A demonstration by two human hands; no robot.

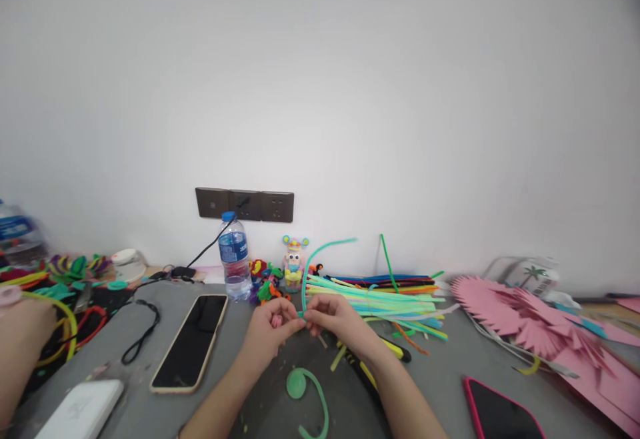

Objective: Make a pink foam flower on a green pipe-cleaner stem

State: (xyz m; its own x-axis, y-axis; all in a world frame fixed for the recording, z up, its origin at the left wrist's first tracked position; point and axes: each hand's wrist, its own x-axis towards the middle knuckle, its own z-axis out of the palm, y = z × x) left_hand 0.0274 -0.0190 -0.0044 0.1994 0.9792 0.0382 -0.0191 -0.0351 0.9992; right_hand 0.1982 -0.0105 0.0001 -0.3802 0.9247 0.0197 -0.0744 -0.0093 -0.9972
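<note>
Hands (331, 315) pinch-closed on turquoise pipe cleaner (305, 284)

Phone (193, 345) left of hands (265, 330) (337, 315), pipe cleaners (385, 302) behind, paper (527, 339) right

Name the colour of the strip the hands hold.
The strip is turquoise, clearest in the head view.

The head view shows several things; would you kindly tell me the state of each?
Teal pipe cleaner: held, upper end curved
Left hand: pinching its lower part
Right hand: pinching its lower part
Green spiral piece: coiled, tail curving loose
Wall sockets: middle one in use
Bottle below the sockets: upright, capped
Beige-cased phone: face up, screen dark
Pink-cased phone: face up, screen dark
Pink paper: partly zigzag-edged
</note>
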